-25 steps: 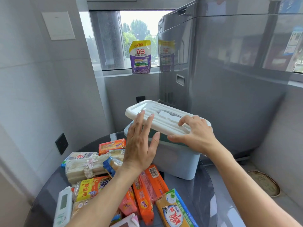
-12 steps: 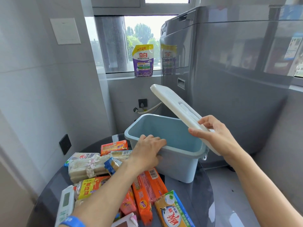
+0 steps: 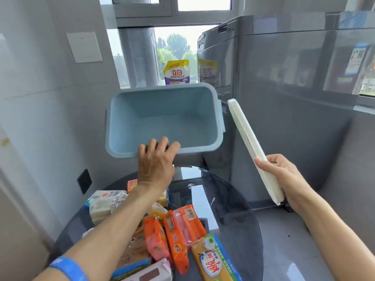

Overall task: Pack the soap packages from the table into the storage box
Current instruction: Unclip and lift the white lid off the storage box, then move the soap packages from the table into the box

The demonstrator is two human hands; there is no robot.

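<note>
The light blue storage box is lifted and tipped so its empty inside faces me. My left hand grips its near rim. Its white lid is off and held edge-on to the right of the box by my right hand. Several soap packages lie heaped on the round dark glass table: orange and pink bars in the middle, a yellow and blue pack at the front, pale wrapped bars at the left.
A tall grey appliance fills the right side close behind the lid. A purple and yellow detergent pouch stands on the window sill. A tiled wall with a black socket runs along the left. Grey floor shows at the lower right.
The lid came off the box and swung right in my right hand. My left hand took the near rim, lifted the box off the table and tipped its opening toward me.
</note>
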